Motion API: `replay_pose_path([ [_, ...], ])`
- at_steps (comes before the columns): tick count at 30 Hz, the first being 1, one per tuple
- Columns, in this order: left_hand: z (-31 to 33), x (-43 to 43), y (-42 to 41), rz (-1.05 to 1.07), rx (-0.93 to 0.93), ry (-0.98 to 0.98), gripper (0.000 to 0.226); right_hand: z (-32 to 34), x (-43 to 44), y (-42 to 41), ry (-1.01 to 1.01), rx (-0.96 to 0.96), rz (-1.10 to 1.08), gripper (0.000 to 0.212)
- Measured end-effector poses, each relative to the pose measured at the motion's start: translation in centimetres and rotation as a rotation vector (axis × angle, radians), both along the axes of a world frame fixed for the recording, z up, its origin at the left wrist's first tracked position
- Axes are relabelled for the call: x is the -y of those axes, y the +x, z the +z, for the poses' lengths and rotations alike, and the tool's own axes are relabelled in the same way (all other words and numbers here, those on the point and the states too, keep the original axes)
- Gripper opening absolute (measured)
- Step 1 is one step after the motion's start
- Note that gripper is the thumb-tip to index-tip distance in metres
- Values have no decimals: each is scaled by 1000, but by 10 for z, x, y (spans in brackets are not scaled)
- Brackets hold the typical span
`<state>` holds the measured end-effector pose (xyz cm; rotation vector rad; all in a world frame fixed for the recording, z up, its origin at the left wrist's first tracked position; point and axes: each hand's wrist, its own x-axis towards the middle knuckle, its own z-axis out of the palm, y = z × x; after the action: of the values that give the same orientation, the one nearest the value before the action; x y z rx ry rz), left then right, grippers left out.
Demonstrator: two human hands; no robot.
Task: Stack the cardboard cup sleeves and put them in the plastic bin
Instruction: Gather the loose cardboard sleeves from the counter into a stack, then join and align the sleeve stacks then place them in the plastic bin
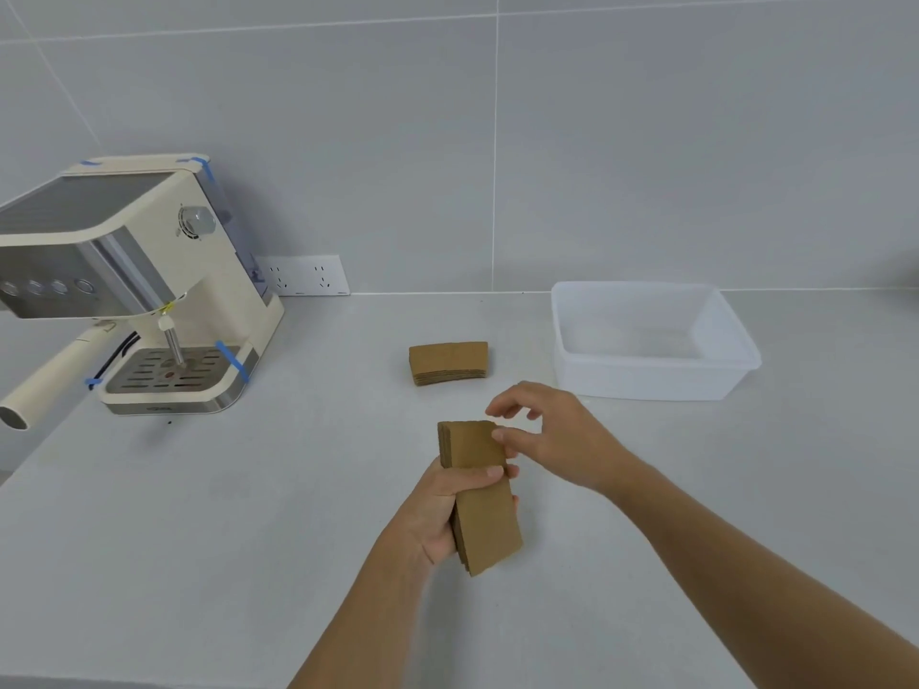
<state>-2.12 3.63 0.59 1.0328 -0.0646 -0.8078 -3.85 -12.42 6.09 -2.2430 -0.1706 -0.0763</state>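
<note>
My left hand (447, 509) grips a stack of flattened brown cardboard cup sleeves (485, 514), held on edge just above the counter. At the stack's far right corner my right hand (547, 435) touches it with the thumb, its other fingers spread apart and holding nothing. A second stack of sleeves (448, 363) lies flat on the counter farther back. To the right of that stack stands the clear plastic bin (646, 382), with nothing visible inside.
A cream espresso machine (149, 271) with blue tape strips stands at the back left, its handle sticking out toward the left edge. A double wall socket (306, 275) sits behind it. The grey counter (248, 539) meets a tiled wall.
</note>
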Motion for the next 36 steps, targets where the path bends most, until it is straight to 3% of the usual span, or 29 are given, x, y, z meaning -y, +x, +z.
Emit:
replay_pose_path([
  [6,4,6,-4,-196,112,27,28,9,11,3,-10,-138,118,24],
  [20,6,22,0,-306,173,183,33,3,28,9,3,-340,219,18],
  [27,27,13,30,-67,388,373,68,20,55,22,236,-187,37,22],
  [30,27,7,37,100,439,343,66,25,72,31,361,-135,-53,22],
  [36,17,20,35,233,445,314,61,20,82,49,557,-134,-166,18],
])
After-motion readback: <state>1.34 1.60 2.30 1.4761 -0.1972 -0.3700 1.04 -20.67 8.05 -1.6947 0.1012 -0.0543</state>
